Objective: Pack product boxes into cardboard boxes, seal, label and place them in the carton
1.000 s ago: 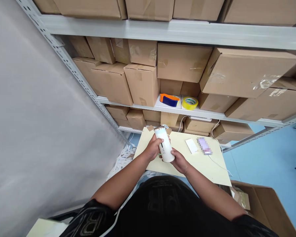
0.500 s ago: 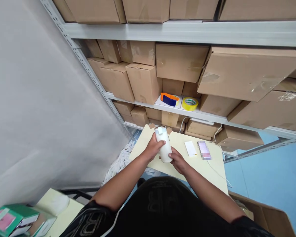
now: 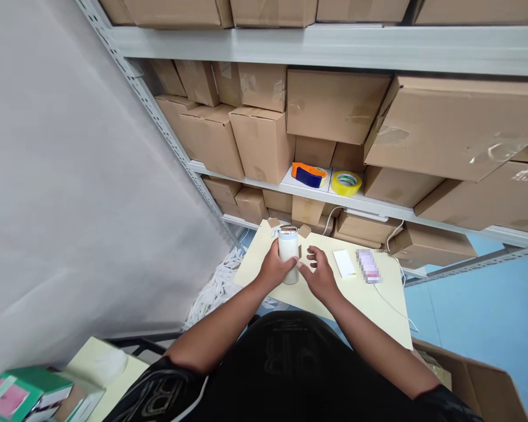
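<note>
1. Since the earlier frame our white cylinder (image 3: 288, 249) has gone from tilted between both palms to standing upright on the table (image 3: 369, 300), and our right hand (image 3: 320, 274) has come off it.
2. Metal shelving (image 3: 334, 47) fills the far side. Its cardboard boxes (image 3: 334, 105) number well over a dozen, though some are cut off at the edges, so we cannot count them exactly.
3. We see one pale yellow table below the shelves, one open carton (image 3: 479, 381) at the near right and one green box (image 3: 26, 390) at the near left.
4. We have two hands in view. Our left hand (image 3: 273, 271) wraps around the cylinder's lower body. Our right hand is released, fingers spread, just right of the cylinder. We cannot tell whether a fingertip touches it.
5. We count one cylinder, capped, on the far left part of the table.
6. We judge the setting-down nearly done: the cylinder rests on its base and one hand is off, so only the left grip is left.
7. One orange and blue tape dispenser (image 3: 308, 174) and one yellow tape roll (image 3: 347, 183) sit side by side on the middle shelf.
8. One white card (image 3: 344, 263) and one blurred phone (image 3: 367, 265) lie right of our hands.
</note>
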Available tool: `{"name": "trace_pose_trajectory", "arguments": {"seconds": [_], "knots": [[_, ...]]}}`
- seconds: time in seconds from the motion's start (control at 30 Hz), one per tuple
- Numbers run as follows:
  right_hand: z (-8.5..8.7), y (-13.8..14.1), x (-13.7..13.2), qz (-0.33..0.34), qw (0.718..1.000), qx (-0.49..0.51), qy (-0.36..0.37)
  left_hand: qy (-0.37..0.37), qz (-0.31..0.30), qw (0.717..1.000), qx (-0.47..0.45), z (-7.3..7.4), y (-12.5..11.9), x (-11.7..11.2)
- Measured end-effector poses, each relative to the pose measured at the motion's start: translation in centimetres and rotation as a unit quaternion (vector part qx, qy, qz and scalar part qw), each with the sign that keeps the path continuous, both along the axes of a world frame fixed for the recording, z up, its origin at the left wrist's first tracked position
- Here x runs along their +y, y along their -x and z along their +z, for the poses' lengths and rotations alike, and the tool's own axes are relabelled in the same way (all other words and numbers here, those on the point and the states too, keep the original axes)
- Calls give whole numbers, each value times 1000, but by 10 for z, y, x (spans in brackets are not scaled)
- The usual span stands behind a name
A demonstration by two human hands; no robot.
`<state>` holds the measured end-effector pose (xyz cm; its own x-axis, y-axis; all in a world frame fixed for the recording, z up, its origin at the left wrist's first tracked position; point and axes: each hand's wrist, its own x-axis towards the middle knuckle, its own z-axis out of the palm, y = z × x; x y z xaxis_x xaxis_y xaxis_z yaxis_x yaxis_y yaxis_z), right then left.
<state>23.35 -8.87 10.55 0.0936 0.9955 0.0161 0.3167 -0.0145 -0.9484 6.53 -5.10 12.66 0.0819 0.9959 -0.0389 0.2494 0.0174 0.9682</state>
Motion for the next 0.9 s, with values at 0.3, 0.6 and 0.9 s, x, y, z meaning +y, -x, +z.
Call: {"name": "trace_pose_trajectory", "arguments": {"seconds": [0.3, 0.6, 0.9], "knots": [[47, 64, 68, -102, 993, -52, 12, -133, -62, 988, 53, -18, 16, 26], [24, 3, 64, -271, 959, 43, -71, -111, -85, 981, 135, -58, 71, 75], [10, -18, 54, -320, 940, 49, -107, 165, -99, 973, 130, -109, 56, 90]]}}
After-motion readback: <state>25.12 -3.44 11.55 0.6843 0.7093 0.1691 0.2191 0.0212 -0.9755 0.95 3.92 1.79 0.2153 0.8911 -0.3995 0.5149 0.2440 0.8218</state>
